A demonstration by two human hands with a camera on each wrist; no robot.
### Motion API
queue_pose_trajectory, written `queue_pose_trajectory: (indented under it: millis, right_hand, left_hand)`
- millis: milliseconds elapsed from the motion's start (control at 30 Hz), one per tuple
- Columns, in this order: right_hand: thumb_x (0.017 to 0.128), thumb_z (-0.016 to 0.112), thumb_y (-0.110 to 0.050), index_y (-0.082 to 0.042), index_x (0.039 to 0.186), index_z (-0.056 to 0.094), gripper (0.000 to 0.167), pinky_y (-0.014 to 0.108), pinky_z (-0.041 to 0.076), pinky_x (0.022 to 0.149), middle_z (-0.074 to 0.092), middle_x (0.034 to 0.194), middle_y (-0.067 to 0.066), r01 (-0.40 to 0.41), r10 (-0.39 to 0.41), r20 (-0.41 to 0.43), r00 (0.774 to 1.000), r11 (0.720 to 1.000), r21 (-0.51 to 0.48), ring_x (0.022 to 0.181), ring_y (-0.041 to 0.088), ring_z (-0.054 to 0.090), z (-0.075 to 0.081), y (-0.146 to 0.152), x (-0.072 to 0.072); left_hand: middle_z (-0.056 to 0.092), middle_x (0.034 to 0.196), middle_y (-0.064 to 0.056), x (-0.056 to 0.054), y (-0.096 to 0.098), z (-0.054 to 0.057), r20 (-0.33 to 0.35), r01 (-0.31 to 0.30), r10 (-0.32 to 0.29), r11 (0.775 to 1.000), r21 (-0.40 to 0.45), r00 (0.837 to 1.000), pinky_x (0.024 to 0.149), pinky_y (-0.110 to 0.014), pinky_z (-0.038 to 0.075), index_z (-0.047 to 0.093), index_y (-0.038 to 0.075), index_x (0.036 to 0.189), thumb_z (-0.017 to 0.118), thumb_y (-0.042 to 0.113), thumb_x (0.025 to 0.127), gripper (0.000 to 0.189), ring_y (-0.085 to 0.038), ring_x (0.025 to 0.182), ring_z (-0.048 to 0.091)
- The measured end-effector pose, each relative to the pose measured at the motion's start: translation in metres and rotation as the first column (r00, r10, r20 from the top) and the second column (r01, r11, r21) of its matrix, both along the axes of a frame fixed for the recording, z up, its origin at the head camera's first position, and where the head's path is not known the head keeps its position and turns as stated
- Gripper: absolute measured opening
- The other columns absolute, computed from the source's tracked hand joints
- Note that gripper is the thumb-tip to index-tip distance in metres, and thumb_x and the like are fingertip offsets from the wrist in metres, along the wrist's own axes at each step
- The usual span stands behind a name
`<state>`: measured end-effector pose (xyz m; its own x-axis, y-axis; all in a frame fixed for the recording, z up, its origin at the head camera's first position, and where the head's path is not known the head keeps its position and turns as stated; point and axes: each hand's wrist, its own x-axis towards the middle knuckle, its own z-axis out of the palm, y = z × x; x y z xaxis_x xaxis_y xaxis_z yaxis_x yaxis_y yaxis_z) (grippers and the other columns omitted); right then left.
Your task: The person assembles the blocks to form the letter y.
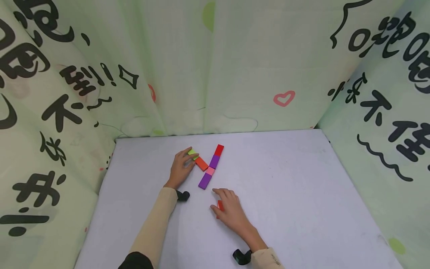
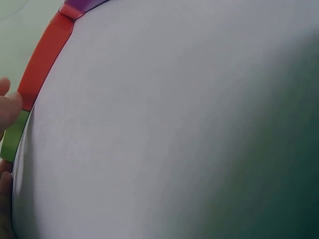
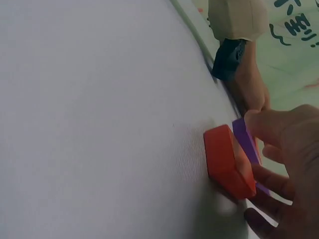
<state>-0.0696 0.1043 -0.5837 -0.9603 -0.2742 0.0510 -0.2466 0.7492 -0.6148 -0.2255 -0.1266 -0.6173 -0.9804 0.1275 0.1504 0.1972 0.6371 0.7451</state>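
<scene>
Blocks form a branching Y on the table. My left hand point(image 1: 180, 169) pinches the green block point(image 1: 192, 152) at the end of its left branch. An orange-red block point(image 1: 201, 164) adjoins that one and slants down to a pink block point(image 1: 210, 170). Up the right branch run a purple block point(image 1: 214, 162) and a red block point(image 1: 219, 150); another purple block point(image 1: 205, 181) forms the stem. My right hand point(image 1: 231, 211) has its thumb and fingers spread around a separate red block point(image 3: 227, 162). In the right wrist view the thumb stands apart from this block, while fingers are close behind it.
The white table point(image 1: 285, 194) ends at a back edge against a pale green curtain point(image 1: 242, 74) with black lettering. Curtain also hangs along both sides. Dark wrist devices point(image 1: 242, 257) sit on both wrists, near the tabletop.
</scene>
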Motion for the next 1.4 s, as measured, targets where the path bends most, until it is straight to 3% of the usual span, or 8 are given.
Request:
queue_pose_trajectory:
  millis: [167,300,467,633,800,1067,1400]
  right_hand:
    - [0.091,0.081,-0.026,-0.014,0.144,0.058,0.059,0.056,0.046,0.11,0.06,0.143,0.008,-0.077,0.077,0.012,0.997,0.997,-0.017,0.136,0.031,0.051,-0.001,0.018,0.006]
    - [0.086,0.086,-0.025,-0.013,0.139,0.06,0.06,0.055,0.046,0.11,0.061,0.141,0.006,-0.113,0.113,-0.044,0.993,0.994,-0.006,0.135,0.03,0.052,-0.005,0.028,0.011]
    - [0.083,0.089,-0.023,-0.015,0.133,0.063,0.057,0.053,0.048,0.109,0.064,0.136,0.003,-0.134,0.134,-0.096,0.986,0.991,0.0,0.131,0.027,0.055,-0.011,0.033,0.016]
    - [0.083,0.089,-0.023,-0.017,0.133,0.064,0.056,0.051,0.048,0.112,0.063,0.137,0.001,-0.136,0.134,-0.094,0.987,0.991,-0.02,0.133,0.024,0.055,-0.016,0.034,0.022]
    - [0.083,0.09,-0.021,-0.018,0.133,0.064,0.056,0.051,0.047,0.112,0.063,0.137,0.0,-0.113,0.111,-0.124,0.986,0.993,-0.013,0.134,0.024,0.054,-0.02,0.031,0.024]
    - [0.079,0.092,-0.026,-0.02,0.126,0.066,0.054,0.054,0.047,0.108,0.067,0.135,-0.001,-0.011,0.014,-0.189,0.982,1.0,0.014,0.129,0.026,0.055,-0.02,0.014,0.026]
    - [0.075,0.096,-0.028,-0.02,0.122,0.07,0.054,0.052,0.042,0.102,0.066,0.128,0.005,0.089,-0.09,-0.283,0.955,0.996,-0.015,0.124,0.028,0.055,-0.026,-0.003,0.026]
  left_hand:
    - [0.043,0.165,-0.009,0.0,-0.002,0.001,-0.006,-0.017,0.018,0.997,0.072,1.0,0.128,-0.058,0.027,0.064,0.019,0.144,0.07,0.01,0.098,0.047,-0.035,0.156,0.033]
    - [0.049,0.159,-0.013,-0.001,-0.005,-0.001,-0.042,-0.042,0.047,0.992,0.119,0.998,0.127,-0.057,0.029,0.069,0.013,0.136,0.071,0.006,0.097,0.04,-0.038,0.151,0.038]
    - [0.057,0.153,-0.013,-0.002,-0.006,-0.004,-0.077,-0.059,0.068,0.992,0.114,0.995,0.125,-0.056,0.032,0.075,0.01,0.125,0.072,0.005,0.096,0.03,-0.038,0.147,0.044]
    - [0.057,0.152,-0.014,-0.002,-0.006,-0.007,-0.091,-0.059,0.068,0.993,0.1,0.993,0.124,-0.057,0.033,0.075,0.01,0.124,0.072,0.005,0.096,0.029,-0.039,0.146,0.044]
    - [0.057,0.152,-0.012,-0.001,-0.005,-0.006,-0.081,-0.065,0.073,0.993,0.095,0.994,0.125,-0.055,0.032,0.075,0.011,0.124,0.072,0.007,0.097,0.028,-0.038,0.147,0.043]
    - [0.058,0.151,-0.013,0.0,-0.003,-0.004,-0.101,-0.082,0.091,0.992,0.093,0.991,0.124,-0.056,0.033,0.075,0.01,0.123,0.074,0.007,0.095,0.028,-0.038,0.146,0.044]
    - [0.059,0.15,-0.012,-0.002,0.0,-0.004,-0.12,-0.079,0.089,0.993,0.088,0.989,0.123,-0.055,0.036,0.075,0.01,0.122,0.075,0.008,0.095,0.028,-0.038,0.145,0.045]
